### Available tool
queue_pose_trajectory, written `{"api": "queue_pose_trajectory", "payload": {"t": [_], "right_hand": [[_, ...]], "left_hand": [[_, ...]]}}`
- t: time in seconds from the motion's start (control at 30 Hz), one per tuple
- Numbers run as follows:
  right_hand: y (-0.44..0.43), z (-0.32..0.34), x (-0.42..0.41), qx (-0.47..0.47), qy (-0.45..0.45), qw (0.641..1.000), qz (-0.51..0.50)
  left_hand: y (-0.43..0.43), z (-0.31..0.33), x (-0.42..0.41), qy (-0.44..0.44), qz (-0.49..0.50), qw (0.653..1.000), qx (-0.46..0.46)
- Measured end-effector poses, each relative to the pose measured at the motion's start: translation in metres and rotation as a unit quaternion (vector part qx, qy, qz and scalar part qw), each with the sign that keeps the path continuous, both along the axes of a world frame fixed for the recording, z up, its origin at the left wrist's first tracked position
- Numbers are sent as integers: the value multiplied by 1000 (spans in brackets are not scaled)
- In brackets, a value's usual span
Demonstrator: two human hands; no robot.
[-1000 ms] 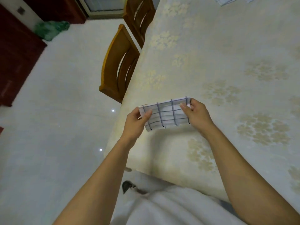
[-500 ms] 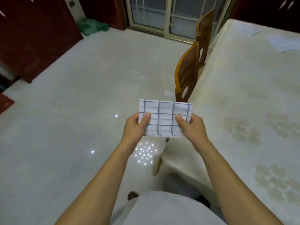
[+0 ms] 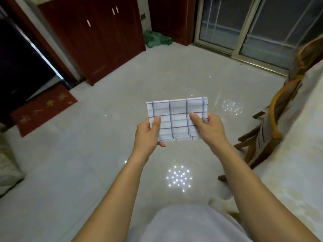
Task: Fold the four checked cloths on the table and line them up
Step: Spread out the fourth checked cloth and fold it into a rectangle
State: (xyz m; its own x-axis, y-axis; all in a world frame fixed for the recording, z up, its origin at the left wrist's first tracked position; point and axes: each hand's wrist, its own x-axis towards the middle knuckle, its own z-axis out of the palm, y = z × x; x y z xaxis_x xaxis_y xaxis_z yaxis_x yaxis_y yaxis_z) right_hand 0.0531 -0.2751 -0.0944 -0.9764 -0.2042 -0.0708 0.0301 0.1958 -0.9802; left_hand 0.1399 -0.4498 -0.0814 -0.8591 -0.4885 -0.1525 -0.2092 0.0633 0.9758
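1. Cloth [image 3: 177,119], white with dark checks, is folded into a small flat rectangle. I hold it up in the air in front of me, over the floor [image 3: 104,137].
2. My left hand [image 3: 146,135] grips the cloth's lower left corner, with the thumb laid on the top face and the fingers curled underneath.
3. My right hand [image 3: 208,128] grips the cloth's right side the same way, thumb on top and fingers behind.
4. The worktop [image 3: 297,154], under a pale flower-patterned cover, runs down the right of the view. The cloth does not touch it and hangs well apart from its near edge.
5. Two wooden chairs [image 3: 272,123] stand against that edge. A pale piece with dark lines [image 3: 262,135] hangs on the nearer chair, and I cannot tell what it is.
6. Across the floor stand a red-brown cabinet [image 3: 97,37] and a sliding glass door [image 3: 244,23], with a green bundle [image 3: 157,39] on the floor between them.
7. A red mat [image 3: 43,107] lies on the floor at the left.
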Motion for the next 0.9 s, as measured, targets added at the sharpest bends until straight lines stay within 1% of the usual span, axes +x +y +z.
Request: {"api": "queue_pose_trajectory", "payload": {"t": [0.07,0.17,0.3,0.4,0.47,0.53,0.63,0.73,0.9], "right_hand": [[-13,4,-16,5,6,1000,3],[-20,6,-52,10,16,1000,14],[-23,-1,-115,22,23,999,15],[-24,3,-173,12,20,1000,9],[-21,10,-215,7,28,1000,0],[-17,19,-261,2,41,999,-19],[-2,26,-315,1,62,997,-52],[22,24,-344,9,73,993,-90],[55,15,-382,35,58,983,-168]], "left_hand": [[-14,5,-18,-4,18,1000,11],[-27,4,-51,-15,11,1000,8],[-33,-4,-110,-31,1,999,-41],[-33,7,-167,-34,-28,997,-57],[-33,18,-211,-30,-34,995,-86],[-33,27,-258,-17,-41,992,-119],[-19,27,-319,-2,-49,990,-135],[1,25,-362,2,-76,989,-123],[32,22,-439,9,-145,984,-103]]}}
